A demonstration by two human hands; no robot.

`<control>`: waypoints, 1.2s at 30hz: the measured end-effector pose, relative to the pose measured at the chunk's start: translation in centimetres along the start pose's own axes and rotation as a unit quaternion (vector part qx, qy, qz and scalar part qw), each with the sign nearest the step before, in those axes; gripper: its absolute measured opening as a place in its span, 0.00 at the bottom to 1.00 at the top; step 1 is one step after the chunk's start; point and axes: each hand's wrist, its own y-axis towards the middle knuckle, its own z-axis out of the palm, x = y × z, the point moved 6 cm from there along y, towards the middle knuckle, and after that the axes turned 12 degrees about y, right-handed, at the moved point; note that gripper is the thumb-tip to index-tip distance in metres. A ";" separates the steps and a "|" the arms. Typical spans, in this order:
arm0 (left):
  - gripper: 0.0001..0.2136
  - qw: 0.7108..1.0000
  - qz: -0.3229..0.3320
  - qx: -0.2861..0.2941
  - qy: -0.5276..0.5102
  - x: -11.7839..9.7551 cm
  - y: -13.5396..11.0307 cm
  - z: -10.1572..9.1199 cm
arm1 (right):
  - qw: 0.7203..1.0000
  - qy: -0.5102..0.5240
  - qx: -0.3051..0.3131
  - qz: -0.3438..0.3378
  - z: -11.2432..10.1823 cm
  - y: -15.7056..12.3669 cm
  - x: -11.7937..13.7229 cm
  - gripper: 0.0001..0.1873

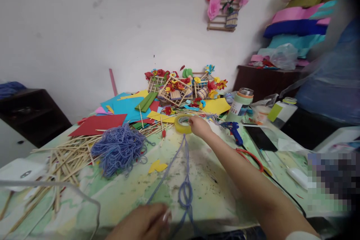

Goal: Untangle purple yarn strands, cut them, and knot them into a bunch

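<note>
My right hand (199,126) reaches forward and its closed fingers grip the right rim of a roll of clear yellowish tape (179,125). From the roll, strands of purple yarn (186,157) run back toward me, with loops tied partway along. Close to the front edge, my left hand (144,222) is slightly blurred, its fingers curled. One yarn strand runs down to it and seems to be held there, though the fingertips are partly hidden. A tangled heap of purple yarn (119,148) lies to the left, beside yellow paper scraps (157,166).
Thin wooden sticks (66,157) spread at left, near coloured paper sheets (98,124). Small stick frames with paper flowers (176,90) stand at the back. On the right are a blue glue gun (234,132), a bottle (239,107) and a phone (260,137).
</note>
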 end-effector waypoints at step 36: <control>0.28 0.905 0.095 -0.133 0.393 -3.1 10.6 3.4 | 0.968 0.084 0.039 -0.234 4.5 -1.8 -1.0 0.21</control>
